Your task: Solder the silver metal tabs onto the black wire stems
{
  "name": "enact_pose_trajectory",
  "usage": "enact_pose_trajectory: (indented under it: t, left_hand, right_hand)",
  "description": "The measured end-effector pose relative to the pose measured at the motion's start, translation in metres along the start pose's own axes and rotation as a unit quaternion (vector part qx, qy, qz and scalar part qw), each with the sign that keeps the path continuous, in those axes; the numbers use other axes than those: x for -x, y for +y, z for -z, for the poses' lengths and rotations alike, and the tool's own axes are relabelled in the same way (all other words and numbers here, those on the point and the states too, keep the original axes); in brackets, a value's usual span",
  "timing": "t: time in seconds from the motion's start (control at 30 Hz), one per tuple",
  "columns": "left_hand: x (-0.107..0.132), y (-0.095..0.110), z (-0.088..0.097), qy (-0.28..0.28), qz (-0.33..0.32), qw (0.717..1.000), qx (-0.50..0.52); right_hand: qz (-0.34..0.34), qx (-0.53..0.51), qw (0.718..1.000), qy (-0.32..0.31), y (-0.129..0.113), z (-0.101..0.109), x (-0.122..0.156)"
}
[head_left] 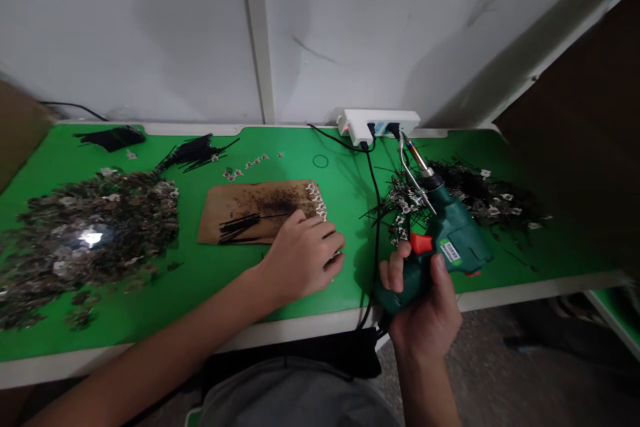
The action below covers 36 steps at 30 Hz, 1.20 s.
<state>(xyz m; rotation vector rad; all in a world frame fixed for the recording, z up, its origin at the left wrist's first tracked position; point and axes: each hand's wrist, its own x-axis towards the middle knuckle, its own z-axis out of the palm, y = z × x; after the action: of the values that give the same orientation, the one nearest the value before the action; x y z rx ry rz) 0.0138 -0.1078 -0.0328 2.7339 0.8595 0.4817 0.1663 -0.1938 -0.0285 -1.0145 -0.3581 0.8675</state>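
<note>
My right hand is wrapped around the handle of a dark green soldering gun with a red trigger. Its metal tip points up and away, and a thin bent metal tube runs beside the barrel. My left hand has curled fingers at the right end of a brown, scorched board; what they pinch, if anything, is hidden. Small silver metal pieces stand in a row along that end of the board. Several black wires lie on its near left part.
A large heap of small metal pieces covers the left of the green table. Bundles of black wires lie at the back. Finished-looking wired pieces are piled right. A white power strip with a cable stands by the wall.
</note>
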Motion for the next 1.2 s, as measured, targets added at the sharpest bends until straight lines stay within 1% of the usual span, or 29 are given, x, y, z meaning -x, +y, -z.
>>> enact_pose_trajectory:
  t: [0.17,0.3,0.37,0.5,0.77,0.83,0.93,1.07,1.2]
  left_hand:
    - [0.001,-0.002,0.002,-0.008,0.036,0.995,0.089]
    - [0.0,-0.005,0.006,-0.016,0.086,0.976,0.198]
    - [0.0,-0.007,0.008,-0.013,0.101,0.966,0.239]
    - [0.0,-0.011,0.011,-0.002,0.103,0.96,0.261]
    - [0.0,-0.01,0.009,-0.022,0.07,0.969,0.237]
    - [0.002,-0.01,0.011,-0.028,0.06,0.972,0.226]
    - [0.006,-0.01,0.018,-0.04,0.047,0.976,0.208]
    - [0.015,-0.007,0.03,-0.067,0.017,0.989,0.132]
    - [0.02,0.001,0.034,-0.109,-0.005,0.993,0.036]
  right_hand:
    - [0.009,0.009,1.0,-0.007,0.001,0.0,0.0]
    - [0.014,0.015,1.0,-0.006,0.001,0.0,0.0]
    - [0.011,0.011,1.0,-0.004,0.001,0.0,0.0]
    - [0.005,0.002,1.0,0.001,0.0,0.0,0.0]
    - [0.0,-0.007,1.0,-0.005,0.001,0.001,0.001]
    - [0.003,-0.006,1.0,-0.008,0.001,0.001,0.001]
    - [0.008,-0.003,1.0,-0.01,0.002,0.0,0.0]
    - [0.006,-0.004,1.0,-0.009,0.002,-0.001,0.0]
    - [0.002,-0.01,1.0,-0.007,0.002,-0.001,0.001]
